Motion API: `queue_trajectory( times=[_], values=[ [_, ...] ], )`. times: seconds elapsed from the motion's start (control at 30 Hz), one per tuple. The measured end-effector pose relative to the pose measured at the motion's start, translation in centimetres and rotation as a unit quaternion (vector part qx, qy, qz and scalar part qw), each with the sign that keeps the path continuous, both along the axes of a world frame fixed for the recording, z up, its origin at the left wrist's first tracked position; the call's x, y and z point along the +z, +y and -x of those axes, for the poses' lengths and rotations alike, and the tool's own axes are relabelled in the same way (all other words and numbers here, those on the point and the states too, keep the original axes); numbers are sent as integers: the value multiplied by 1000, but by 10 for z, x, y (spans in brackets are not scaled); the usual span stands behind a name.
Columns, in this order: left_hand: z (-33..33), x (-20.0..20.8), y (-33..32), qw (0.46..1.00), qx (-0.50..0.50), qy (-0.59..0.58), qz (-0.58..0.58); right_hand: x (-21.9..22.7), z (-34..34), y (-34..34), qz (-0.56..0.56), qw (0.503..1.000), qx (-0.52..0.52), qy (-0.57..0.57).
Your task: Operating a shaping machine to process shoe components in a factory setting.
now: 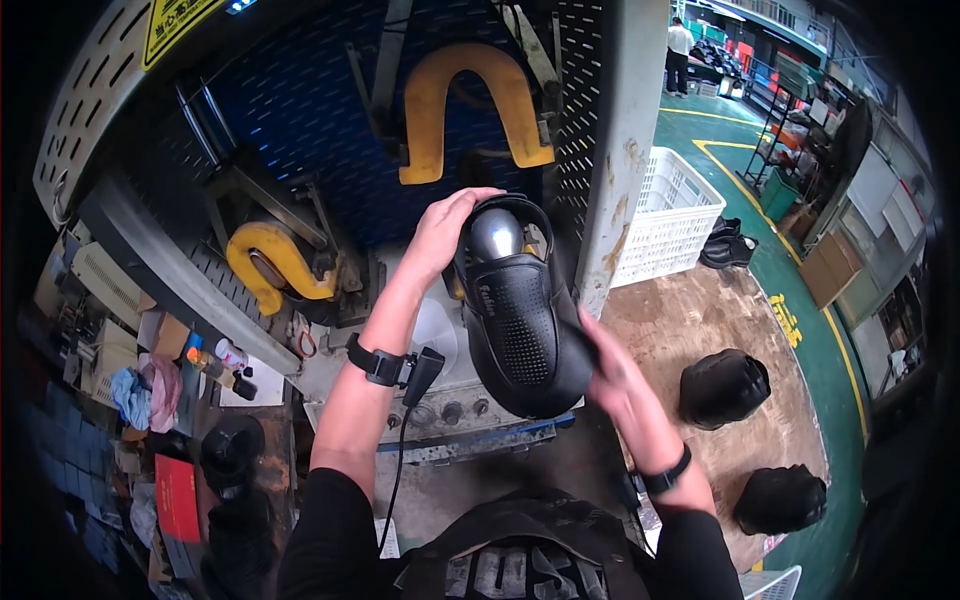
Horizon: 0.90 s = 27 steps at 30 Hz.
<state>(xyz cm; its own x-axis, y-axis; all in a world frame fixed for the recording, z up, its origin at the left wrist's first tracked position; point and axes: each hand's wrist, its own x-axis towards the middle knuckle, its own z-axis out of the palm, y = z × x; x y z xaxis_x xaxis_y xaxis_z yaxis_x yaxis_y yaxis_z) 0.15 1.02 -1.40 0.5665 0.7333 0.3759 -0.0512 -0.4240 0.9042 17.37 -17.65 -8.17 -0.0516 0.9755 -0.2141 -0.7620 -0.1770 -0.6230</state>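
Observation:
A black shoe upper (530,340) with a perforated front panel is between my two hands, its rounded toe pointing toward me. Inside its opening shows a shiny, rounded metal form (496,236). My left hand (446,230) grips the collar at the heel end, with its fingers over the far edge. Against the right side, near the toe, presses my right hand (610,362); its fingertips are partly hidden behind the shoe upper. Beyond it stands a machine with a yellow U-shaped clamp (470,75); a second yellow clamp (275,262) sits at the left.
To the right, two black shoe uppers (725,388) rest on a worn wooden table (655,310). A white plastic crate (670,215) stands behind it. A grey machine post (612,170) rises close on my right. Knobs (450,412) line the machine's front. A person (679,55) stands far off.

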Motion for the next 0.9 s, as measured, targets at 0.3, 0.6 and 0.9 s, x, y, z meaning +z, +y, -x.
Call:
queue_trajectory(
  times=[0.3, 0.6, 0.9],
  values=[
    [4, -26, -25, 956, 66, -32, -284, -91, 70, -17, 36, 969, -221, 105],
    [13, -32, -45, 908, 101, 3, -407, -194, 70, 99, 68, 937, -333, -75],
    [45, -69, -91, 932, 91, 60, -346, -246, 40, 174, 16, 750, -486, -448]
  ],
)
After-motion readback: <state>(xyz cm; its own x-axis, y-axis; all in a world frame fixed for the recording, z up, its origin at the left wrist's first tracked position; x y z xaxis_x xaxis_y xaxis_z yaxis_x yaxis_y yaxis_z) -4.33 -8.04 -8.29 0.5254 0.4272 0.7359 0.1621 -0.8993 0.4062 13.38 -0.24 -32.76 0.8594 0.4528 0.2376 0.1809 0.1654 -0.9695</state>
